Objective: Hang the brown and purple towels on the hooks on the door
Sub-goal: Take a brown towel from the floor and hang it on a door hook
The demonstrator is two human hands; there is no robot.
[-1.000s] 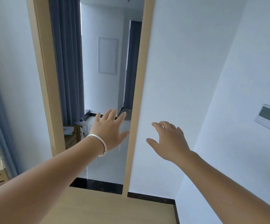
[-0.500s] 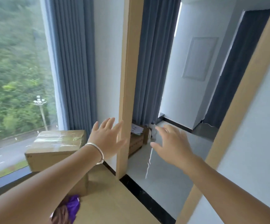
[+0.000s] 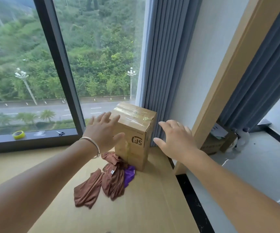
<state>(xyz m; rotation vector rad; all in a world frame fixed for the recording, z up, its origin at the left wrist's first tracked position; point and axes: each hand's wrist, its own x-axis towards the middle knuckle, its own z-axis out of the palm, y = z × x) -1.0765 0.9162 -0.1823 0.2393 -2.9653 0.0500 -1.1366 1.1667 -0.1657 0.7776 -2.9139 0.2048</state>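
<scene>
A crumpled brown towel (image 3: 102, 182) lies on the wooden table (image 3: 135, 212), and a purple towel (image 3: 129, 174) peeks out from under its right side. Both rest against the foot of a cardboard box. My left hand (image 3: 102, 132), with a silver bracelet on the wrist, hovers above the towels with fingers spread and nothing in it. My right hand (image 3: 176, 138) is stretched out to the right of the box, also spread and holding nothing. No door hooks are in view.
A taped cardboard box (image 3: 135, 132) stands at the table's far edge by the grey curtain (image 3: 166, 64). A tape roll (image 3: 18, 134) and scissors (image 3: 60, 133) lie on the window sill. A wooden frame (image 3: 226, 78) borders the table's right side, with grey floor (image 3: 253, 174) beyond.
The view has swung left from the doorway and wall to the window and table, bringing the towels and box fully into sight. Both hands stay spread and held out in front.
</scene>
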